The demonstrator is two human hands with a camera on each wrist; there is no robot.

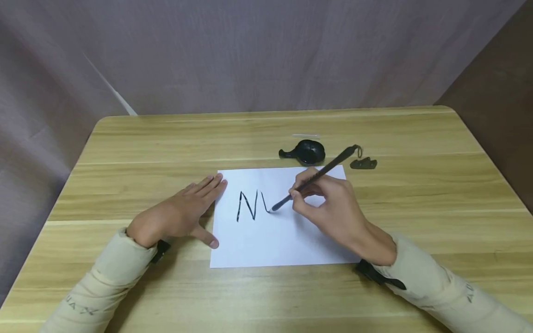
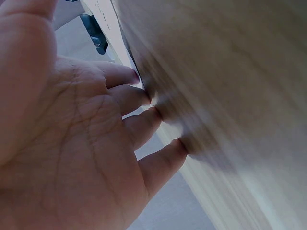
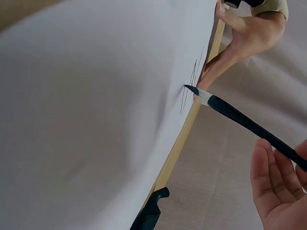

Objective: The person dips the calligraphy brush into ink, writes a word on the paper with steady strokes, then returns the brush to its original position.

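A black-handled brush is pinched between the thumb and fingers of my right hand. Its dark tip touches the white sheet of paper, as the right wrist view shows with the brush slanting down to the page. On the paper stand a black letter N and, right of it, a curved stroke that ends at the brush tip. My left hand lies with fingers spread at the sheet's left edge, fingertips and thumb on the border; its palm shows in the left wrist view.
Behind the paper sits a black dish with a curved handle. A thin clear tube lies beyond it. To the right is a small dark brush rest with a wavy top. All lie on a wooden table before a grey curtain.
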